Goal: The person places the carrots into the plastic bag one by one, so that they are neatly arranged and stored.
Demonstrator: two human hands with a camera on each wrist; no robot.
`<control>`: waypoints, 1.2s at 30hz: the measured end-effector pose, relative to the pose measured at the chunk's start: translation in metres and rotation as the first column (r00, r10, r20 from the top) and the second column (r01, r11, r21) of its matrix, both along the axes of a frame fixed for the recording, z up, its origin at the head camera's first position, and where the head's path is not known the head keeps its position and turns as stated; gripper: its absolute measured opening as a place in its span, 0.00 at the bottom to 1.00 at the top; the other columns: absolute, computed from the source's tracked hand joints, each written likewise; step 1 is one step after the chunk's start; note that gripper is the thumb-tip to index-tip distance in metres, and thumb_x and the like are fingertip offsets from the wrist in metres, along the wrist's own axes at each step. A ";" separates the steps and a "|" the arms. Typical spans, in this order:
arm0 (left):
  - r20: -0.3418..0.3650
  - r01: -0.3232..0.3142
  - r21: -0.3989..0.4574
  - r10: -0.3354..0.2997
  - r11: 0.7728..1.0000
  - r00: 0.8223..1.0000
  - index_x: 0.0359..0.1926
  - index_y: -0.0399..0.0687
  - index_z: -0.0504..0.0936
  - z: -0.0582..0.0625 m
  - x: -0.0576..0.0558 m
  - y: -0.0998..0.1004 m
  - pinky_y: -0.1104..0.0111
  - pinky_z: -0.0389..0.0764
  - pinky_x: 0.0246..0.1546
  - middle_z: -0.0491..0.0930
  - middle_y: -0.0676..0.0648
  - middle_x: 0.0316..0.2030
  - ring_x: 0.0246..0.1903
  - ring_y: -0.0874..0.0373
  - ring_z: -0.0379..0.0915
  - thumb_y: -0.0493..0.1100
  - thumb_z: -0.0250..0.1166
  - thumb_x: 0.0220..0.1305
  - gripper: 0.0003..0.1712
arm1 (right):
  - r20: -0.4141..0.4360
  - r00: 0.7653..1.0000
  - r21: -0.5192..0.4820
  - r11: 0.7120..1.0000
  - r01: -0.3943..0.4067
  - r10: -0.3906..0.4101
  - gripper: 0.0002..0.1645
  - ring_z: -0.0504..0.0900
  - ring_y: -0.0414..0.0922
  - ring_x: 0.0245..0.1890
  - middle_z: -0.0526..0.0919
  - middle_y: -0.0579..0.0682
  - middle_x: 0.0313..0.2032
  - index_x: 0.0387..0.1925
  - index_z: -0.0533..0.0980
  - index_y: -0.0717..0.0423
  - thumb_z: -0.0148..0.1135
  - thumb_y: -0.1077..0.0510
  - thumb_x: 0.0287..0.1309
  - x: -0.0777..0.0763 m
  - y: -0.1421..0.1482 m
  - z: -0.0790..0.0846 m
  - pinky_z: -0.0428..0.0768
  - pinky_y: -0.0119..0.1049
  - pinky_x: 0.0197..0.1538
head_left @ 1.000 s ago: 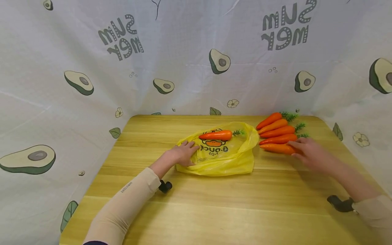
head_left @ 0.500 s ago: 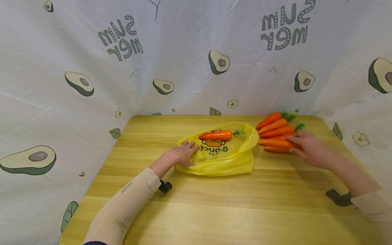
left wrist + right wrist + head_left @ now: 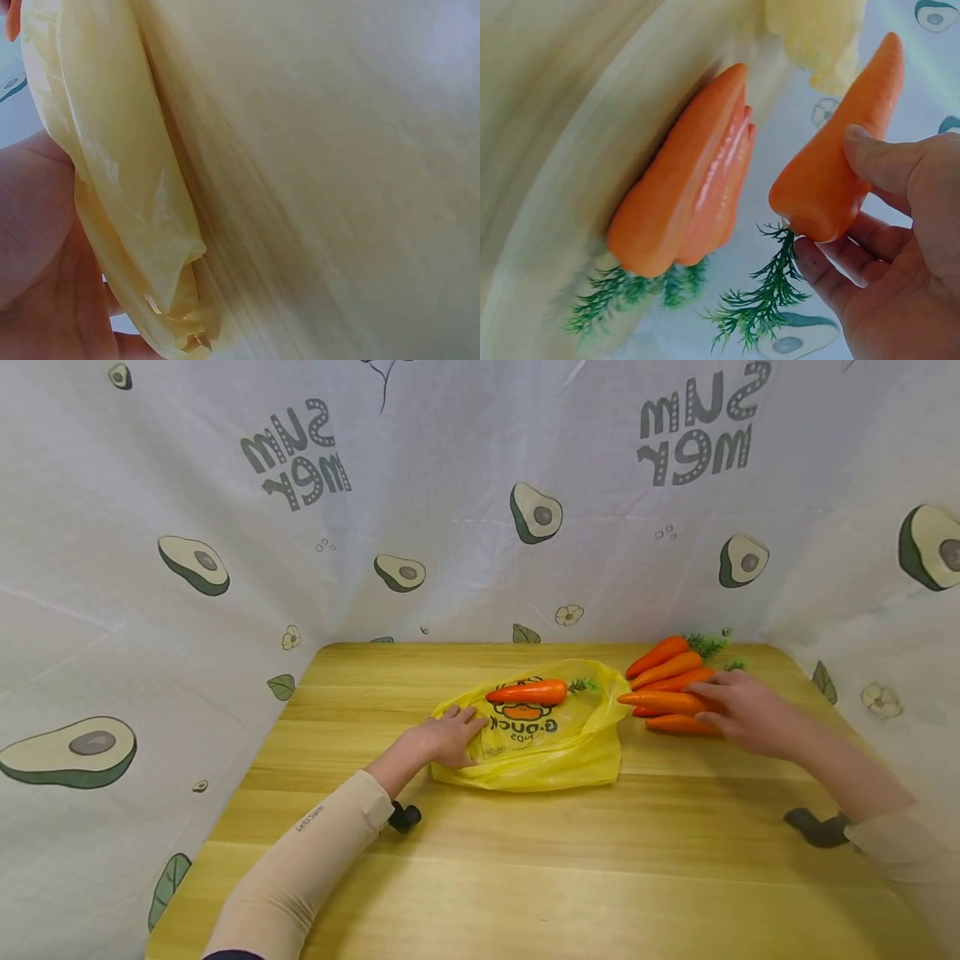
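Avocado-print cloth [image 3: 450, 485] hangs behind a wooden table [image 3: 480, 877]. On it lies a yellow bag [image 3: 555, 768], with one carrot [image 3: 528, 692] over its print. The left hand [image 3: 450, 739] rests on the bag's left end — fingers spread, not curled around it. The right hand [image 3: 753, 712] pinches another carrot [image 3: 840, 150] between thumb and fingers — its tip toward the bag, apart from the others [image 3: 671, 191] lying side by side.

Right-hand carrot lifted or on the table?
Lifted: in the right wrist view, the right hand pinches the carrot, apart from the other carrots.
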State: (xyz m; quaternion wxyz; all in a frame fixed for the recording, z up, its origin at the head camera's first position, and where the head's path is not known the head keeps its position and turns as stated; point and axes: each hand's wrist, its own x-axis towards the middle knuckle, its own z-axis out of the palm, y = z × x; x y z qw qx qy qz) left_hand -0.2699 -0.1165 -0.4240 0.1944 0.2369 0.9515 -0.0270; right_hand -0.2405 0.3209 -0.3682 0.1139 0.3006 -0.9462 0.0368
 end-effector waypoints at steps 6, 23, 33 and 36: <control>0.004 0.001 -0.009 -0.001 1.000 1.000 0.81 0.60 0.51 -0.001 -0.001 0.001 0.41 0.58 0.72 0.44 0.47 0.81 0.80 0.43 0.38 0.61 0.61 0.70 0.45 | 0.079 0.997 -0.001 1.000 0.015 -0.015 0.24 0.78 0.60 0.41 0.83 0.65 0.43 0.54 0.80 0.70 0.71 0.61 0.57 -0.005 -0.015 0.007 0.78 0.58 0.44; 0.004 0.009 0.005 -0.009 1.000 1.000 0.81 0.59 0.51 0.001 -0.001 -0.001 0.40 0.59 0.72 0.45 0.46 0.80 0.79 0.43 0.38 0.61 0.61 0.70 0.45 | 0.097 0.994 -0.021 0.999 -0.037 0.039 0.23 0.76 0.52 0.41 0.82 0.57 0.43 0.56 0.81 0.62 0.71 0.60 0.59 -0.025 -0.059 0.021 0.77 0.51 0.45; 0.010 0.001 -0.006 -0.001 1.000 1.000 0.81 0.60 0.50 0.000 -0.001 0.001 0.40 0.58 0.72 0.44 0.47 0.81 0.80 0.43 0.38 0.60 0.61 0.70 0.46 | 0.116 0.992 0.027 0.999 -0.041 0.038 0.24 0.76 0.52 0.43 0.82 0.58 0.45 0.57 0.80 0.62 0.69 0.57 0.62 -0.033 -0.088 0.028 0.79 0.48 0.43; 0.017 -0.002 -0.009 0.002 1.000 1.000 0.81 0.60 0.50 0.000 -0.001 0.001 0.40 0.58 0.72 0.43 0.47 0.81 0.80 0.43 0.37 0.60 0.61 0.71 0.46 | 0.136 0.990 0.033 0.999 -0.031 0.026 0.24 0.76 0.53 0.44 0.82 0.58 0.46 0.59 0.80 0.62 0.69 0.56 0.63 -0.036 -0.097 0.029 0.80 0.48 0.43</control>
